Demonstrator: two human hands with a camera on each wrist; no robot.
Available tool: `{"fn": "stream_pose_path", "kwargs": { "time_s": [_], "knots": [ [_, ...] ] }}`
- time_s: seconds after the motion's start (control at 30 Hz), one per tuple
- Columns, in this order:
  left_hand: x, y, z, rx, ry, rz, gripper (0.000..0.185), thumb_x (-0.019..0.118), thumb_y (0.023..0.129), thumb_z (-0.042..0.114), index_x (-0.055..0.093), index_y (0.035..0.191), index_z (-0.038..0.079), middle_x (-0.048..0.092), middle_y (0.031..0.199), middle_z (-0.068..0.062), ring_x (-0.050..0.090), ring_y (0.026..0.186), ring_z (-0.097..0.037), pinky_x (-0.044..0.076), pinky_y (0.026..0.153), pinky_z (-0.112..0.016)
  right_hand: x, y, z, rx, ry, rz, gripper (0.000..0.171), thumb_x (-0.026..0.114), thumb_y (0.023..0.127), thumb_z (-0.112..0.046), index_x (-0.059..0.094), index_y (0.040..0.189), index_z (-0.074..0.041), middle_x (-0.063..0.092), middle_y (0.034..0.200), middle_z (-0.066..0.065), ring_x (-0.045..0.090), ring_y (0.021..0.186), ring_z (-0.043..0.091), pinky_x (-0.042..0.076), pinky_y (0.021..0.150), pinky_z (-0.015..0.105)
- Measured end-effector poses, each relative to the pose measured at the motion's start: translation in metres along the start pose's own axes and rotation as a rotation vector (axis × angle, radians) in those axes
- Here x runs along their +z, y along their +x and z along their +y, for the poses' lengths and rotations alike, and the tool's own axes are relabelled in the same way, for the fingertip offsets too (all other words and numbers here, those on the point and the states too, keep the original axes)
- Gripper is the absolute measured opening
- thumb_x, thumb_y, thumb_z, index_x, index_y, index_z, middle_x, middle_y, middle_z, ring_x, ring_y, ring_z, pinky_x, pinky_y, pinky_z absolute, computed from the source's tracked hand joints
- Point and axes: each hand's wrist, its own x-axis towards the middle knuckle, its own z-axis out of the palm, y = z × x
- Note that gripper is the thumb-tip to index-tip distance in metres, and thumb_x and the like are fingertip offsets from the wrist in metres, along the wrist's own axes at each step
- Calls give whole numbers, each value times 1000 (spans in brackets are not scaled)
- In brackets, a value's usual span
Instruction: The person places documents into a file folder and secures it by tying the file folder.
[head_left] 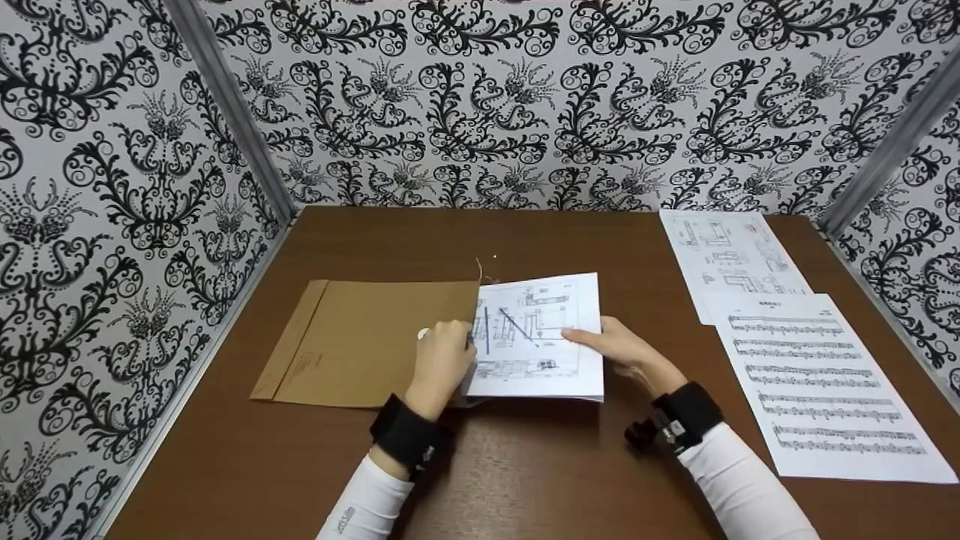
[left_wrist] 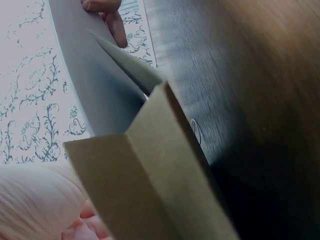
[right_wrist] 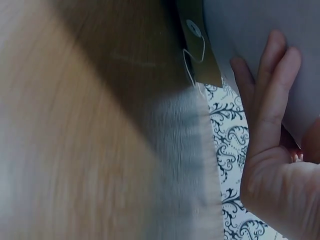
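White paper: drawing sheets (head_left: 536, 337) held just right of the brown envelope (head_left: 360, 341), left edge at the envelope's open right end, the mouth (left_wrist: 150, 107). Long axis of sheets and envelope alike running left to right across the worktop (head_left: 525, 465); insertion direction therefore leftward, straight along that axis. Sheets tilted slightly, near edge lifted off the worktop.

Left hand (head_left: 442, 360) at the mouth, fingers curled in a grip on the envelope's upper lip, holding it raised; seen from the left wrist as a lifted brown flap with grey paper entering beneath. Right hand (head_left: 622, 349) at the sheets' right edge, fingers (right_wrist: 270, 85) extended flat under the paper, thumb on top: a light pinching grip on the sheets. Right hand nearer the sheets, left hand nearer the envelope.

String (right_wrist: 192, 55) and closure disc (right_wrist: 193, 27) at the envelope's far corner, beside the mouth; possible snag point, though clear of the paper's path as seen.

Well apart to the right: a second drawing (head_left: 727, 262) and sheet music (head_left: 825, 386), flat on the worktop, overlapping slightly. Patterned walls (head_left: 487, 97) around.
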Motion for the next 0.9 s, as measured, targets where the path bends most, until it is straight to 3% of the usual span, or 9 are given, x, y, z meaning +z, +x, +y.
{"fn": "stream_pose_path", "kwargs": {
  "time_s": [0.07,0.3,0.9],
  "knots": [
    [1,0,0,4,2,-1,23,70,80,-3,61,62,7,73,69,-12,57,56,-20,44,54,-38,3,3,-1,-12,-24,2,49,60,104,-23,55,139,10,78,98,-5,77,79,9,61,66,23],
    [1,1,0,9,24,-6,26,71,81,-2,59,61,8,73,69,-11,62,57,-23,45,55,-39,15,13,-2,-33,55,-24,46,59,104,-17,53,137,13,79,96,-5,77,78,9,61,67,24],
    [-1,0,-1,22,9,24,17,70,81,-2,68,66,5,76,75,-14,71,65,-33,52,58,-46,29,25,-5,-17,118,-22,45,58,103,-16,53,138,13,78,98,-4,77,81,10,62,70,25]
  ]
}}
